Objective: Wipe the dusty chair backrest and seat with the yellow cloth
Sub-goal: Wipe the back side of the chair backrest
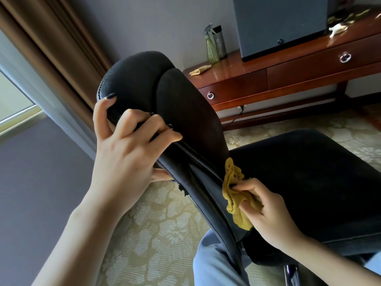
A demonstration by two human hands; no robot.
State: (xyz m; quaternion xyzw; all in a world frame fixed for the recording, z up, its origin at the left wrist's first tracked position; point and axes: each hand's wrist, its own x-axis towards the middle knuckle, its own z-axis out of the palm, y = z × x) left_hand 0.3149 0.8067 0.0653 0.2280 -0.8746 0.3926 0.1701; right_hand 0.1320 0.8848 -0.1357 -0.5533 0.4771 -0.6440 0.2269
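Yellow cloth [237, 195], bunched up, is pinched between the thumb and fingers of the right hand [270, 211] and pressed against the lower side edge of the black backrest [181, 104], just where it meets the dark seat [309, 174]. Higher up, the left hand [125, 145] is clasped around the backrest's edge, thumb behind and fingers curled over the front. Beyond the chair, a green spray bottle [212, 47] stands near the left end of a wooden desk [288, 73].
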